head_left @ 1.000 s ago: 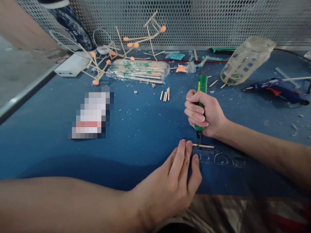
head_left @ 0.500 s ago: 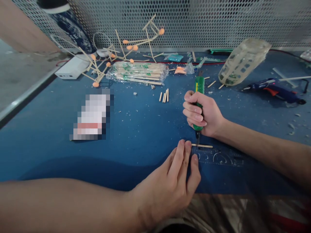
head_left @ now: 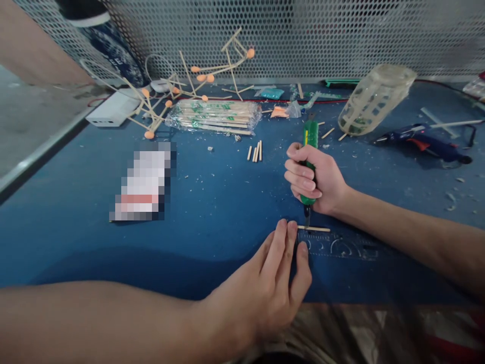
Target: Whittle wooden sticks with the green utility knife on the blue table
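My right hand (head_left: 316, 177) is closed in a fist around a green utility knife (head_left: 310, 134), held upright with its blade pointing down. The blade tip meets a thin wooden stick (head_left: 320, 229) lying on the blue table. My left hand (head_left: 278, 278) presses the left end of that stick down with its fingertips, which cover the end. Just below the stick is a clear plastic ruler (head_left: 352, 247), whose left edge is beside my left fingers. Several short cut stick pieces (head_left: 255, 151) lie farther back, left of the knife.
A plastic-wrapped bundle of sticks (head_left: 215, 116) and stick frames with orange blobs (head_left: 206, 78) are at the back. To the right are a tilted clear container (head_left: 379, 98) and a blue glue gun (head_left: 424, 141). A blurred-out phone-like object (head_left: 144, 182), white box (head_left: 113, 108) and bottle (head_left: 111, 48) stand left.
Both hands, the knife and the stick hold nearly the same positions. The whole view has shifted very slightly.
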`<state>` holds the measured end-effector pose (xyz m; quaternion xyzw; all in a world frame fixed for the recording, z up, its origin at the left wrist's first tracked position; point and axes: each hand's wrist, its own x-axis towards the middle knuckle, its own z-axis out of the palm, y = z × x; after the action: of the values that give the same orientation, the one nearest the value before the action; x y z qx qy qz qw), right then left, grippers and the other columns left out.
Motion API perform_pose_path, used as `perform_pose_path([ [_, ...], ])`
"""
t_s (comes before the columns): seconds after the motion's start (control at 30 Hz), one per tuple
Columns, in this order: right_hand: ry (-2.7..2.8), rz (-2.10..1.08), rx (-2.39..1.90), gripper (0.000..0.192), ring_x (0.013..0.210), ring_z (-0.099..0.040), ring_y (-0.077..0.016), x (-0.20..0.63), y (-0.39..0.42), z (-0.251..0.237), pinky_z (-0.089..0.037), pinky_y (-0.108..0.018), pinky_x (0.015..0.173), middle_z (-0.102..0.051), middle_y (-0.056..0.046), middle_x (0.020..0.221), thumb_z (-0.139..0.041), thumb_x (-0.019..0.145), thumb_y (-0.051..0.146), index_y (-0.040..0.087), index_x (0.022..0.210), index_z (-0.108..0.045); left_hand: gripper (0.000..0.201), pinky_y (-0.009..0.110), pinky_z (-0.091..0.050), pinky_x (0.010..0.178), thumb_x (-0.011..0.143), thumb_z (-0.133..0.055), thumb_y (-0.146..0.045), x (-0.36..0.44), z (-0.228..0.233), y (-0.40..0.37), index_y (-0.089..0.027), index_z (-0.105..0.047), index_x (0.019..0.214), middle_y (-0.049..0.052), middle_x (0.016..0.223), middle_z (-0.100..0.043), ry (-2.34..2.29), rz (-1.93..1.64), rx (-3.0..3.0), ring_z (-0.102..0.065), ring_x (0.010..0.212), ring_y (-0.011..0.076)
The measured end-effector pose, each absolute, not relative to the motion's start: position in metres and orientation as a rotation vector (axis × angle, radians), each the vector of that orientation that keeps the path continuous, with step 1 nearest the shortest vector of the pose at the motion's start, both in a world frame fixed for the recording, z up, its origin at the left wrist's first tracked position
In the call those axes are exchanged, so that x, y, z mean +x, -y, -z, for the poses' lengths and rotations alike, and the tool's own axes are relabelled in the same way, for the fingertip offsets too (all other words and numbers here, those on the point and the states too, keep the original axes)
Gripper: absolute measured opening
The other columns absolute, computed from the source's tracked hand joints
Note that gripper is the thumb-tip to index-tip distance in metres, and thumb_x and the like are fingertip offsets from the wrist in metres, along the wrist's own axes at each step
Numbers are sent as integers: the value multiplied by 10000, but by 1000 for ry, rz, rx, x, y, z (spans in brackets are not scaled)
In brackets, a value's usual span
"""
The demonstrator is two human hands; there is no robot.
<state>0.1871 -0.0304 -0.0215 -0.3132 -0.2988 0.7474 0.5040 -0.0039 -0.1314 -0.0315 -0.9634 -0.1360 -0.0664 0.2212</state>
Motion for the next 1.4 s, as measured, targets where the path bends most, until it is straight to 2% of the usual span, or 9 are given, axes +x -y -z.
perform_pose_path([
  [0.43, 714, -1812, -735, 314, 348, -219, -43, 188, 30, 21, -128, -166, 263, -324, 112, 448, -649, 796, 175, 232, 645, -379, 487, 452, -528, 1088, 984, -410, -221, -3, 31, 131, 85, -509, 1350, 322, 1333, -619, 381, 191, -2662, -613, 1289, 370],
  [0.63, 718, -1863, -748, 348, 338, -187, -42, 187, 27, 19, -132, -170, 260, -328, 104, 433, -627, 806, 188, 230, 610, -343, 470, 448, -535, 1079, 980, -405, -216, -2, 32, 131, 70, -527, 1333, 307, 1322, -634, 394, 208, -2653, -624, 1276, 363],
  [0.9, 745, -1861, -735, 333, 341, -213, -42, 187, 29, 21, -154, -164, 262, -333, 112, 446, -644, 811, 189, 233, 638, -363, 456, 440, -535, 1074, 987, -393, -213, -2, 31, 132, 58, -523, 1330, 303, 1328, -631, 395, 187, -2658, -633, 1271, 344],
  [1.13, 707, -1870, -737, 328, 343, -191, -39, 188, 28, 20, -124, -160, 259, -326, 113, 441, -641, 800, 178, 231, 639, -360, 453, 430, -547, 1066, 991, -384, -212, -1, 31, 131, 47, -534, 1331, 272, 1313, -655, 405, 193, -2654, -627, 1274, 346],
  [1.4, 714, -1842, -755, 334, 346, -200, -38, 186, 30, 20, -124, -161, 260, -324, 111, 442, -652, 789, 187, 230, 630, -362, 464, 439, -545, 1072, 992, -375, -209, -3, 32, 133, 65, -524, 1335, 301, 1321, -636, 395, 198, -2664, -621, 1277, 363],
])
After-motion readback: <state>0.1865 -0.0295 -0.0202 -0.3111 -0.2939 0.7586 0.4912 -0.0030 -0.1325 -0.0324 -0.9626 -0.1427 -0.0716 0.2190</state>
